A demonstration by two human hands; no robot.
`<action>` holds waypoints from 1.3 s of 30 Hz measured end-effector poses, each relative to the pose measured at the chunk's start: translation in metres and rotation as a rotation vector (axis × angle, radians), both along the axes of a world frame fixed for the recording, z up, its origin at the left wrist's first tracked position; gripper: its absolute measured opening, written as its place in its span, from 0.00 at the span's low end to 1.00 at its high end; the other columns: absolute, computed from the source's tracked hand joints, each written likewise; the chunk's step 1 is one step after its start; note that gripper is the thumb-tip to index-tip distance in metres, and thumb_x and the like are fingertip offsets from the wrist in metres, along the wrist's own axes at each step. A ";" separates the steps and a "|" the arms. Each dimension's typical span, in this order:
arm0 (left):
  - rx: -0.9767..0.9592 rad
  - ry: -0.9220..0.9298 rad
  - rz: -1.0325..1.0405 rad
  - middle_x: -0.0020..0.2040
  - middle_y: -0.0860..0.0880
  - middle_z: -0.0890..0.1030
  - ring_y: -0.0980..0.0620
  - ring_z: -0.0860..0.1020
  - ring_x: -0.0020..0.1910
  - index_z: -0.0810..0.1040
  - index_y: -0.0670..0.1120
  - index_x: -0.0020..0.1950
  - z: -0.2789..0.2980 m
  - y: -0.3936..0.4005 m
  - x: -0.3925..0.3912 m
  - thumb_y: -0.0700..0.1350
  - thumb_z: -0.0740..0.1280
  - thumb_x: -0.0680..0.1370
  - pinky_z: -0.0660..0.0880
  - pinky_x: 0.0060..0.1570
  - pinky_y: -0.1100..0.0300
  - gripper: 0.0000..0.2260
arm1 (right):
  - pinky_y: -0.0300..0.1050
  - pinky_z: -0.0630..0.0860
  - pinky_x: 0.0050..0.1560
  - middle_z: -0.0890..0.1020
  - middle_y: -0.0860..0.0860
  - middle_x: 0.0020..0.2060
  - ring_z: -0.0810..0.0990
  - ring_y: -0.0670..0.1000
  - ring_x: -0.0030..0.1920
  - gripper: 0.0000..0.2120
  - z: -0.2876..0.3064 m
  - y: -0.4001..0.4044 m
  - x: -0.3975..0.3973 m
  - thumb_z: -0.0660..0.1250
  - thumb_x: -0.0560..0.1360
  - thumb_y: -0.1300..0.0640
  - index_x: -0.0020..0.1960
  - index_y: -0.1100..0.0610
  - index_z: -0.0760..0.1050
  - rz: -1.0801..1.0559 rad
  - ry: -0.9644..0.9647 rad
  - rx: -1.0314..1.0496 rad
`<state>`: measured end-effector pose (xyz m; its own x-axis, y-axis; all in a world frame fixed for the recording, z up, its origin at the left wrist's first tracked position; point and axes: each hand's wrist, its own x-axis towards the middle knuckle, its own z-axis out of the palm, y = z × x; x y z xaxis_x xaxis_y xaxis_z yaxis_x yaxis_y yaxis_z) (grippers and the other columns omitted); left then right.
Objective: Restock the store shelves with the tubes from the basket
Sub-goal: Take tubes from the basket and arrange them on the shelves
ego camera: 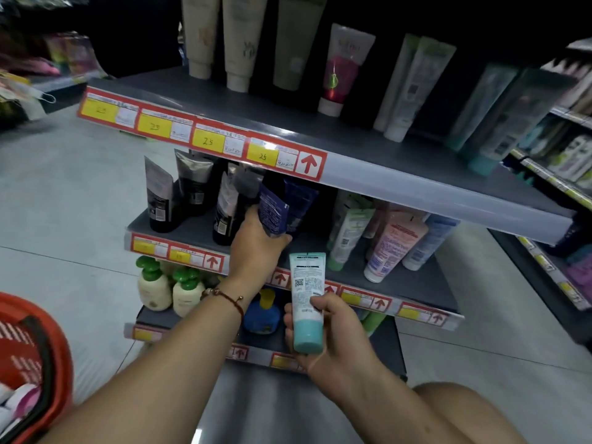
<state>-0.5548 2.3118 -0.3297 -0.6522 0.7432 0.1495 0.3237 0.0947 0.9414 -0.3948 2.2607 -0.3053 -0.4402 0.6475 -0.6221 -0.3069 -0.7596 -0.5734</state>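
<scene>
Two tubes in hand: left hand (256, 248) grips a navy tube (272, 208) on the middle shelf (192, 230); right hand (333, 331) clasps a teal-capped tube (307, 302), likely shelved next.

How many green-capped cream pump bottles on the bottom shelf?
2 visible: one cream plastic pump bottle with a green cap at the shelf's left end, a second just right of it. More may be hidden behind them or behind the left forearm.
</scene>
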 end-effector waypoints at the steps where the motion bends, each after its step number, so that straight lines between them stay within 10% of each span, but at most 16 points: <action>1: -0.003 0.022 -0.006 0.51 0.54 0.80 0.53 0.78 0.48 0.72 0.49 0.64 -0.003 0.004 0.000 0.44 0.77 0.70 0.71 0.47 0.60 0.25 | 0.45 0.73 0.37 0.80 0.60 0.42 0.77 0.54 0.36 0.17 0.000 0.001 -0.001 0.61 0.76 0.60 0.64 0.61 0.75 0.005 -0.003 -0.002; 18: -0.143 0.286 -0.036 0.53 0.50 0.81 0.48 0.79 0.48 0.75 0.50 0.63 -0.012 -0.007 -0.008 0.54 0.68 0.77 0.73 0.42 0.56 0.16 | 0.44 0.73 0.36 0.79 0.61 0.46 0.77 0.53 0.36 0.17 -0.002 0.012 0.009 0.61 0.76 0.58 0.63 0.64 0.75 -0.007 -0.015 -0.010; 26: -0.317 -0.524 -0.390 0.40 0.45 0.84 0.49 0.79 0.35 0.82 0.42 0.52 0.032 -0.066 0.048 0.52 0.69 0.78 0.74 0.39 0.59 0.13 | 0.45 0.73 0.38 0.79 0.59 0.44 0.77 0.52 0.37 0.19 0.000 -0.001 0.025 0.61 0.75 0.59 0.64 0.63 0.75 0.048 -0.020 0.056; 31: -0.198 -0.460 -0.264 0.42 0.45 0.85 0.52 0.80 0.33 0.79 0.42 0.52 0.043 -0.085 0.061 0.42 0.72 0.76 0.73 0.29 0.63 0.08 | 0.47 0.75 0.40 0.81 0.59 0.44 0.78 0.53 0.38 0.17 0.006 -0.016 0.036 0.62 0.76 0.58 0.63 0.61 0.75 0.110 -0.103 0.196; 39: -0.093 -0.155 -0.241 0.39 0.50 0.83 0.50 0.83 0.41 0.76 0.47 0.50 0.060 -0.115 0.079 0.42 0.74 0.74 0.79 0.45 0.52 0.09 | 0.46 0.79 0.54 0.83 0.46 0.50 0.82 0.47 0.52 0.17 0.027 -0.045 0.057 0.68 0.74 0.54 0.62 0.47 0.74 0.332 -0.571 0.758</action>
